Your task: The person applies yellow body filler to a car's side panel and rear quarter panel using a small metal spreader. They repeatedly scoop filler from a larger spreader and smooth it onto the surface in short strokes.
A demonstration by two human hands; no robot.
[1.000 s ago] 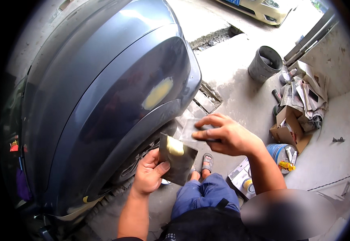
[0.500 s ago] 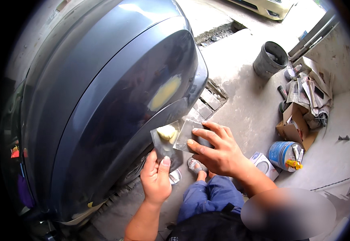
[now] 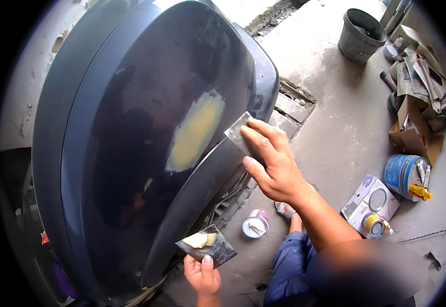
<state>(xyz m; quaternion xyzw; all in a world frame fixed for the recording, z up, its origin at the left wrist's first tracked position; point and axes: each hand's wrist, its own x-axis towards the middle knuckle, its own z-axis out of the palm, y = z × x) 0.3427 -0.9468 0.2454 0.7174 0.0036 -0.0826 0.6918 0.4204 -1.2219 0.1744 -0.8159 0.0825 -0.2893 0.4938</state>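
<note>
My left hand [image 3: 203, 279] grips a thin, dark, smeared plate [image 3: 224, 251] by its near edge, thumb on top. A lump of cream-coloured putty [image 3: 196, 240] lies on the plate's left part. Between the fingers and thumb of my right hand [image 3: 279, 166] is a flat, greyish, see-through putty spreader [image 3: 236, 133]. Its edge hangs beside the dark car body panel [image 3: 120, 117], right of a yellowish sanded patch [image 3: 198, 134] with a pale border. Whether the spreader touches the panel I cannot tell.
A lidded tin [image 3: 255, 225] stands on the floor between my arms. To the right are a white box [image 3: 357, 211], a blue tub [image 3: 399, 174] and a cardboard box [image 3: 421, 134] by stacked papers [image 3: 417, 77]. A black bucket [image 3: 361, 38] stands farther off.
My hands have moved apart: the right carried the spreader up towards the patch, the left lowered the plate with its putty. The view has shifted closer to the panel.
</note>
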